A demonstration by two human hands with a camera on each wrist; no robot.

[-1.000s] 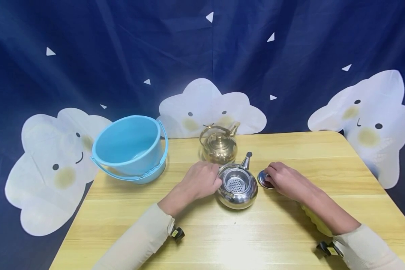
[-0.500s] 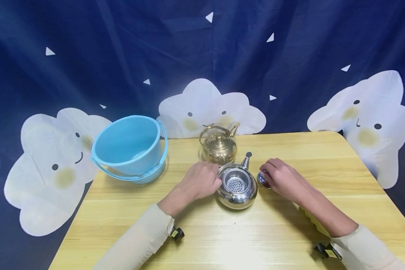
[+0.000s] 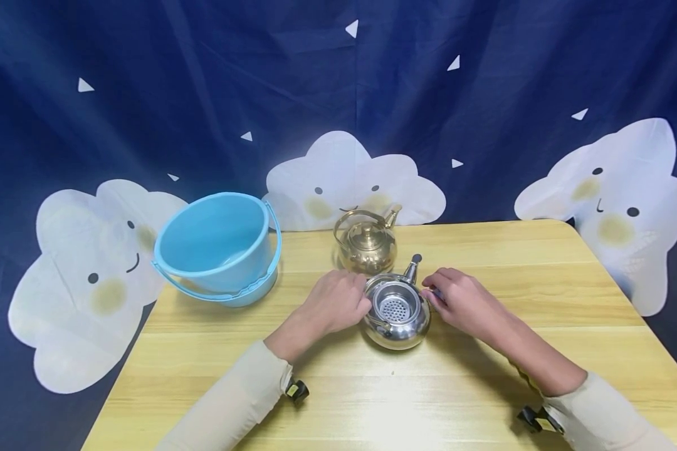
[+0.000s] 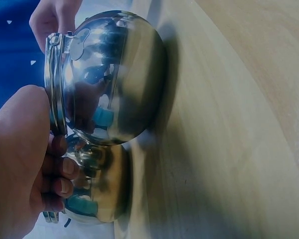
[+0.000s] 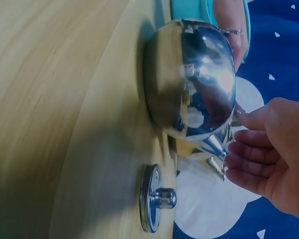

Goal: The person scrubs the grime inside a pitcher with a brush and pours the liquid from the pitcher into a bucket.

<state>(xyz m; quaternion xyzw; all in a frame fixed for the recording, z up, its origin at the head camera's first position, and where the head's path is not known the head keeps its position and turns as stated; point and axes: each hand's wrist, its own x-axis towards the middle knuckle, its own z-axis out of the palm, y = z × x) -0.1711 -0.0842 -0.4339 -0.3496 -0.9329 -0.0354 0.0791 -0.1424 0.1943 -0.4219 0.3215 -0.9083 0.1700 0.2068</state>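
Plainly lidless, a silver teapot (image 3: 402, 335) stands upright.
Left hand (image 3: 336, 302) pinches its handle (image 4: 55, 82); right hand (image 3: 467, 305), fingers loosely bent, hovers by the spout (image 3: 410, 273); lid (image 5: 150, 199) lies apart.

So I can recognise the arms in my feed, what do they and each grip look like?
The left grip and right grip are ungloved hands. Cream sleeves stop short of them, each with a small black device bearing a yellow mark near its end.
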